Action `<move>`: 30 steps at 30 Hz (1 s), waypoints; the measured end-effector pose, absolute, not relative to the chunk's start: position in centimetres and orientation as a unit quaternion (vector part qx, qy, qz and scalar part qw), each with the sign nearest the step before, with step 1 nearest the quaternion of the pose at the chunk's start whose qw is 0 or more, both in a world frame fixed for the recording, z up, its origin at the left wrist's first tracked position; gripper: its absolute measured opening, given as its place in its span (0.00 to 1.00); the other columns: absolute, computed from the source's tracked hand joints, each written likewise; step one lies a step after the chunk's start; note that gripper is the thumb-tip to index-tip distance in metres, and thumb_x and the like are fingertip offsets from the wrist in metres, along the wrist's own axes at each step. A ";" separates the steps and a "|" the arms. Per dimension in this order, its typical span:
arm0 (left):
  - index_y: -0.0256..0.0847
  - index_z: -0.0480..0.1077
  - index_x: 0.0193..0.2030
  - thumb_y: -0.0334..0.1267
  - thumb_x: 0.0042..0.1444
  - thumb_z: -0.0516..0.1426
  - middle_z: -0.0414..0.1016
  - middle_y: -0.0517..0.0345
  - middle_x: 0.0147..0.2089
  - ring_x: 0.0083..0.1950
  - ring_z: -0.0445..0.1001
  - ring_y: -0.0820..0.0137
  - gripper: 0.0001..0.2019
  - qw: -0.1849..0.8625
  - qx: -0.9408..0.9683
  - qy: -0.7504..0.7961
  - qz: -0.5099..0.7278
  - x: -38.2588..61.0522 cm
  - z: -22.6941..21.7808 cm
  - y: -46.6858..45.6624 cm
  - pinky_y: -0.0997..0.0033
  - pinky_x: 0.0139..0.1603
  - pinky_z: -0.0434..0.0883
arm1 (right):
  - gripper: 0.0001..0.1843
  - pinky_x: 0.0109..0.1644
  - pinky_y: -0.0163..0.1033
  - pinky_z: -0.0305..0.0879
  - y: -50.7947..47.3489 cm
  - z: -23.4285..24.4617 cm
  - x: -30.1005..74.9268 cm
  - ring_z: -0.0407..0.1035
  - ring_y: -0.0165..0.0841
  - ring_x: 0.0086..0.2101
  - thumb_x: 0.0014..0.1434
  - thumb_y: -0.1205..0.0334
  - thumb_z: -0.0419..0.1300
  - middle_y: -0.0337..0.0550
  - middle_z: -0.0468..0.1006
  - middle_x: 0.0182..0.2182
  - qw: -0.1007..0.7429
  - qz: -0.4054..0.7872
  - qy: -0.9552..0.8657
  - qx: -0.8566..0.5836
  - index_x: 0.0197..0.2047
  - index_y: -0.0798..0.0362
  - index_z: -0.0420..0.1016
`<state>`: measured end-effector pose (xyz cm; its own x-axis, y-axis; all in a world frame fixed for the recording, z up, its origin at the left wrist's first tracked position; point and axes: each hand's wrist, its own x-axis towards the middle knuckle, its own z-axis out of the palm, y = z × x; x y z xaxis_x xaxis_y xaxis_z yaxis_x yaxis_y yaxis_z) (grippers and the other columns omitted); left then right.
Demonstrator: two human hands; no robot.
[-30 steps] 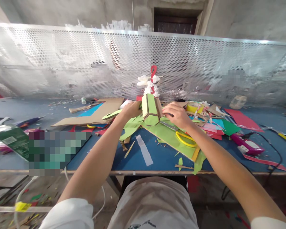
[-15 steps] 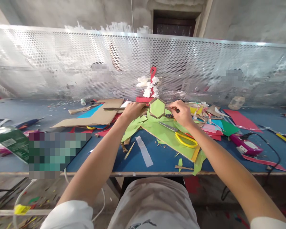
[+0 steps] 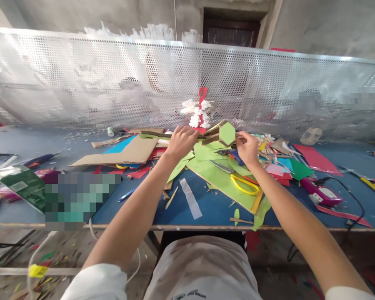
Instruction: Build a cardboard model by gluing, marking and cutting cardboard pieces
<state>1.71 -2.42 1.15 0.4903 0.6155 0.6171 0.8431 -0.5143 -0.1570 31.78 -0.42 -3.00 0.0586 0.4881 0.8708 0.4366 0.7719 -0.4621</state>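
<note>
My left hand is closed around a long cardboard craft piece with brown edges. A green-faced strip of it sticks out to the left of my fist. At its right end a light green hexagon faces me. The fingertips of my right hand pinch the right edge of this hexagon; the thumb is partly hidden. Just below lie a dark blue tool, partly behind my right hand, and yellow-handled scissors on green paper.
Behind my hands stands a red stand with white flowers, in front of a perforated metal screen. Cardboard sheets lie left, a purple device with a cord and pliers right. A green package sits at the left edge.
The hexagon end has moved right and slightly up, turning so that the strips behind it show. My left hand has shifted a little right, and my right hand has moved right with the hexagon.
</note>
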 end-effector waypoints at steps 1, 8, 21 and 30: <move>0.45 0.80 0.60 0.33 0.75 0.55 0.86 0.39 0.64 0.72 0.78 0.47 0.15 0.234 -0.837 -0.413 -0.271 1.9 1.3 -2.8 0.42 0.74 0.69 | 0.13 0.44 0.47 0.82 0.0 -3.1 32.1 0.84 0.44 0.38 0.65 0.49 0.67 0.48 0.89 0.38 0.661 0.031 -0.665 -0.346 0.41 0.50 0.85; 0.47 0.80 0.57 0.46 0.82 0.43 0.88 0.43 0.55 0.57 0.85 0.55 0.23 0.168 -0.897 -0.325 -0.250 1.8 1.4 -3.4 0.52 0.58 0.78 | 0.09 0.49 0.52 0.84 2.9 -3.6 35.2 0.84 0.45 0.39 0.55 0.54 0.70 0.48 0.88 0.37 0.738 0.070 -0.550 -0.385 0.37 0.50 0.82; 0.41 0.82 0.55 0.77 0.68 0.58 0.85 0.43 0.47 0.50 0.85 0.52 0.37 0.043 -0.828 -0.258 -0.496 1.6 -3.0 1.2 0.53 0.52 0.81 | 0.24 0.44 0.48 0.85 1.5 -3.7 35.1 0.82 0.41 0.32 0.42 0.41 0.82 0.42 0.88 0.31 0.709 0.222 -0.578 -0.339 0.28 0.46 0.78; 0.51 0.87 0.58 0.48 0.74 0.66 0.86 0.48 0.52 0.49 0.83 0.61 0.12 0.096 -0.823 -0.111 -0.549 1.9 -3.5 1.2 0.57 0.54 0.79 | 0.24 0.50 0.53 0.86 0.3 -3.4 33.7 0.87 0.48 0.42 0.41 0.39 0.84 0.41 0.88 0.31 0.693 0.263 -0.591 -0.318 0.27 0.46 0.81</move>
